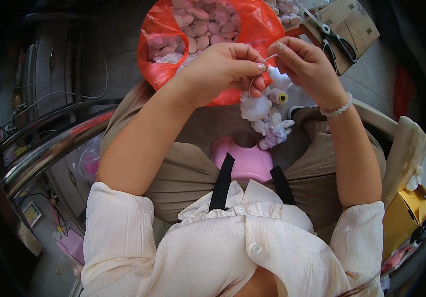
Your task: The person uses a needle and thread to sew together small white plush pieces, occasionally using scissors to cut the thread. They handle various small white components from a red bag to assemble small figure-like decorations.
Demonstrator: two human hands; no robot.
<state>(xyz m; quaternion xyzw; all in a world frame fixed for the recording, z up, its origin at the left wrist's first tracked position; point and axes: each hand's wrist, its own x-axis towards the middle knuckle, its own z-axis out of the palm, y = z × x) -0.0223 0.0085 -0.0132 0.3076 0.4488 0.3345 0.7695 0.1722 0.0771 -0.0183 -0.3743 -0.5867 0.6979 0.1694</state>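
My left hand (231,70) pinches a thin white cord (250,84) between thumb and fingers. Close on its right, my right hand (302,63) holds the cord's other part at the fingertips, so a short curved piece spans the two hands. Beneath them is a fluffy white ball of stuffing or yarn (256,107), beside a thread spool (278,96) with a yellow and black end. Pink and white crocheted pieces (274,130) lie just below. Behind my left hand stands a red plastic bag (161,74) filled with many pale pink crocheted pieces (201,28).
Scissors (328,33) with black handles lie on a small wooden stool or table (361,26) at the upper right. A pink plastic seat or stool (242,159) is between my knees. Metal rails (57,152) curve along the left; a yellow box (406,211) is at the right.
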